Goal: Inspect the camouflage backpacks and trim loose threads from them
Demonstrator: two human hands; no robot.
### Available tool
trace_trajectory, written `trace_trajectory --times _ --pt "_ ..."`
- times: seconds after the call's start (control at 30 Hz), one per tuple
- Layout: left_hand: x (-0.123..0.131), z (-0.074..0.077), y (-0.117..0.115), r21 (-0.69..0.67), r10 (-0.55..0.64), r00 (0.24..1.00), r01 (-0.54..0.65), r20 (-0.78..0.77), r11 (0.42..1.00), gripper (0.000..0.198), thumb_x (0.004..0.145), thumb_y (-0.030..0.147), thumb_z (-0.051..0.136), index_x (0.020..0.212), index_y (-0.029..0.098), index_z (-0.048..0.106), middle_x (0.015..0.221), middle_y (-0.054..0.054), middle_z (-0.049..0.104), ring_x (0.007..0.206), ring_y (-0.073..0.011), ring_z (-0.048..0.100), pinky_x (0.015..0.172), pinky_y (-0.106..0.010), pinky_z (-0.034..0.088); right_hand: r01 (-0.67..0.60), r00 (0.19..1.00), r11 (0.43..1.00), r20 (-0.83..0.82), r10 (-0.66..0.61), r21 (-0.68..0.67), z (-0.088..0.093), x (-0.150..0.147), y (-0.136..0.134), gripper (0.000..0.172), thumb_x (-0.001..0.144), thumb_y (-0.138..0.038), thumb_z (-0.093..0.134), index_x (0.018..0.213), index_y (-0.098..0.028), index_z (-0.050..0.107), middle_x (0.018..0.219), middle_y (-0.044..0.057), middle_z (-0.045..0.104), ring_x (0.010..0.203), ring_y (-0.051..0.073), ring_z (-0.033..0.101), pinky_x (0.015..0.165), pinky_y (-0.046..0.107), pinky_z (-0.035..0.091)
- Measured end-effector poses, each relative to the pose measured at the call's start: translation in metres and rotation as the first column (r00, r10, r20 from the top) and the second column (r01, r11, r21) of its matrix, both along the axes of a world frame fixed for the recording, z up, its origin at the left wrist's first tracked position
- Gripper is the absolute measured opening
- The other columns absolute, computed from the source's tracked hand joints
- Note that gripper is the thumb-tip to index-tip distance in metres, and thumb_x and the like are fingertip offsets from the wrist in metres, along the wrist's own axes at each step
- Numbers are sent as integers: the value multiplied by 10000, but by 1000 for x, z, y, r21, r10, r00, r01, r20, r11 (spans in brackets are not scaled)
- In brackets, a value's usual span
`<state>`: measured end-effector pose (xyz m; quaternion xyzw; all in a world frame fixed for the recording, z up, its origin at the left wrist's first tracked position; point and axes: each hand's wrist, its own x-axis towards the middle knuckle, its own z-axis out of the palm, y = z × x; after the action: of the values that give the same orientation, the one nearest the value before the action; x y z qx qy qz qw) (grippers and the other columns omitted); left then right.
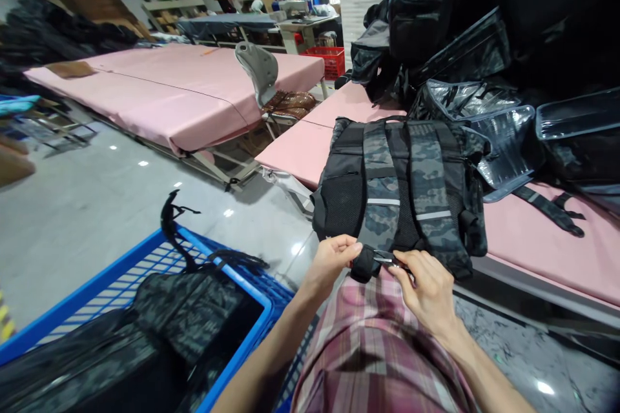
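A black and dark camouflage backpack lies on the near pink table with its shoulder straps facing up. Each strap has a pale reflective band. My left hand is closed, its thumb and fingers pinching the black webbing at the lower end of one shoulder strap. In my right hand is a pair of thread snips, the metal blades pointing left against that webbing. My fingers partly cover the snips' handle.
At lower left stands a blue plastic basket holding dark camouflage bags. More bags and clear-sided pieces are heaped on the near pink table. Across the aisle are another pink table, a grey chair and a red crate.
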<state>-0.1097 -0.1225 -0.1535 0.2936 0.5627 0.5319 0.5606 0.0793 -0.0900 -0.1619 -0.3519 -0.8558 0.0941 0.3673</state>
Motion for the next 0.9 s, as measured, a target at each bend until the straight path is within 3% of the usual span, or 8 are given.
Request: trace_trajectory --times 0.33,0.53,0.73,0.9 --pt "1 -3 0 14 -2 1000 2 10 1000 321 611 420 715 652 118 615 511 22 537 461 -63 435 472 -180 318 53 999 998 3 -53 18 0 1 0 130 878 -224 494 860 -174 612 742 30 639 663 140 550 623 274 390" --pt "1 -6 0 7 4 1000 -5 28 1000 328 603 423 726 657 120 615 517 22 547 459 -60 445 467 -175 320 20 1000 1000 4 -20 3 0 -1 -1 131 878 -226 506 949 -163 596 808 48 648 723 157 556 655 287 399" --pt "0 -9 0 11 -2 999 1 33 1000 340 616 428 723 676 109 622 552 3 575 476 -65 472 469 -172 337 54 997 998 -48 -56 -41 -4 1 0 109 885 -211 493 885 -174 596 762 30 635 680 147 537 630 279 394" --pt "2 -9 -1 23 -3 998 2 60 1000 324 622 414 727 666 112 617 520 16 556 458 -61 462 469 -174 345 0 1000 1000 -1 0 -31 -2 -1 -4 144 881 -237 508 968 -155 588 824 46 644 723 160 541 652 290 400"
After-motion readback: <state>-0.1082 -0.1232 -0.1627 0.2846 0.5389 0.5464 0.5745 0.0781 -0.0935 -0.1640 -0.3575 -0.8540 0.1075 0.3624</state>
